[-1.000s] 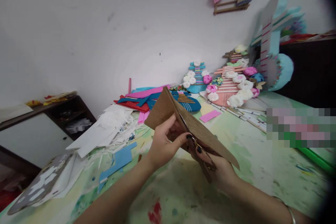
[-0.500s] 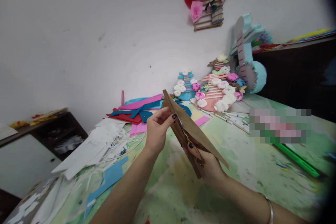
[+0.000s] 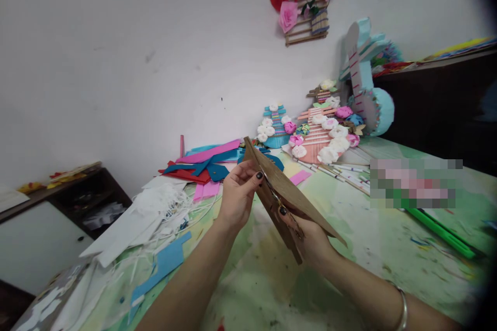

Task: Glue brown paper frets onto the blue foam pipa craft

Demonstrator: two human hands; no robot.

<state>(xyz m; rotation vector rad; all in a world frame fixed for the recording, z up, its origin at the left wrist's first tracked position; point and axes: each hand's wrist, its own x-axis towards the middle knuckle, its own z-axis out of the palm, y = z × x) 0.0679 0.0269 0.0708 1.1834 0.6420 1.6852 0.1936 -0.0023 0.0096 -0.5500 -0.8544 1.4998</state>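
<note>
Brown cardboard (image 3: 297, 191) is held up above the table, its long side slanting down to the right. My left hand (image 3: 240, 189) pinches it near the upper end, thumb on the near face and fingers partly behind. My right hand (image 3: 306, 238) is closed round the handles of a pair of scissors (image 3: 280, 206). The scissors' blades lie along the slit between the wide sheet and a narrow strip at its left. How far the blades are parted cannot be made out.
White paper scraps (image 3: 128, 217) and a light blue cutout (image 3: 163, 264) lie to the left. Coloured foam pieces (image 3: 205, 160) are piled behind. Flower-decorated crafts (image 3: 324, 137) stand by the wall. A green cutter (image 3: 442, 232) lies at the right on the green-stained table (image 3: 252, 289).
Both hands and the cardboard have shifted slightly right in view. The grips look the same, with the scissors still in the slit.
</note>
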